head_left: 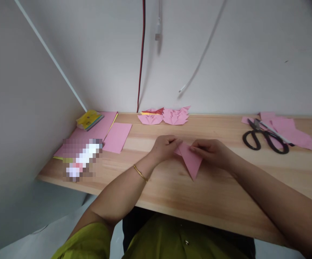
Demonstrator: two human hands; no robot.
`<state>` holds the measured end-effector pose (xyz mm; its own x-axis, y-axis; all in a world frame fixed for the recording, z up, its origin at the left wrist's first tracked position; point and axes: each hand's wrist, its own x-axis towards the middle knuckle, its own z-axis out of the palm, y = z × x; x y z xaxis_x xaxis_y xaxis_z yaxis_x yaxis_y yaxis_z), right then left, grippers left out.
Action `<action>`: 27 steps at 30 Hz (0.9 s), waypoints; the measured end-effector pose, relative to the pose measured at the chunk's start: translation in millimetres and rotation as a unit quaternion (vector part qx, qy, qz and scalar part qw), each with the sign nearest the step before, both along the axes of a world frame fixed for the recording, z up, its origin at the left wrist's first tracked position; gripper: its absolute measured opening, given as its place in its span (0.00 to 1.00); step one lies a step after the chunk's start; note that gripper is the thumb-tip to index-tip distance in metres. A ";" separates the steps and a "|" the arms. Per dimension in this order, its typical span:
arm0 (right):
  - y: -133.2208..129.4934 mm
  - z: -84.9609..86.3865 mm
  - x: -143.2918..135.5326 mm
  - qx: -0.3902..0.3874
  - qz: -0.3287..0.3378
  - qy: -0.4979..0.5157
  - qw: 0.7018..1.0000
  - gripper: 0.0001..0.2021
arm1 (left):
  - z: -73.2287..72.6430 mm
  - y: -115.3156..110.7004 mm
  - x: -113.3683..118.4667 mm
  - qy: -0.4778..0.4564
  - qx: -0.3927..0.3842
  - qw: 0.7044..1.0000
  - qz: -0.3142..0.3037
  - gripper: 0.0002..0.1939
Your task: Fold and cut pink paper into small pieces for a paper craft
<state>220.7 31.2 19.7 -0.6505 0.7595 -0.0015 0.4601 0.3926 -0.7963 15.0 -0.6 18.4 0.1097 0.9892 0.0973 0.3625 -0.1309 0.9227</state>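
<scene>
A folded piece of pink paper [191, 160] is held just above the wooden table, its pointed end toward me. My left hand [166, 146] pinches its left corner between thumb and fingers. On the other side, my right hand [211, 153] grips the upper right edge, thumb and forefinger pressed together. Beyond my hands, against the wall, lie several folded pink paper shapes [176, 116], with a red and orange folded piece [153, 112] on the left one.
Black-handled scissors [261, 135] rest at the right beside pink paper scraps [290, 131] and a white pen-like stick [276, 132]. Pink sheets [118, 136], a yellow packet [90, 119] and a blurred-out object [84, 160] lie left. Cables [141, 57] hang down the wall.
</scene>
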 end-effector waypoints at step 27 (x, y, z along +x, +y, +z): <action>3.9 5.8 6.0 -0.035 -0.026 0.047 0.998 0.20 | -6.3 8.1 -8.2 -0.218 -0.028 0.967 0.125 0.20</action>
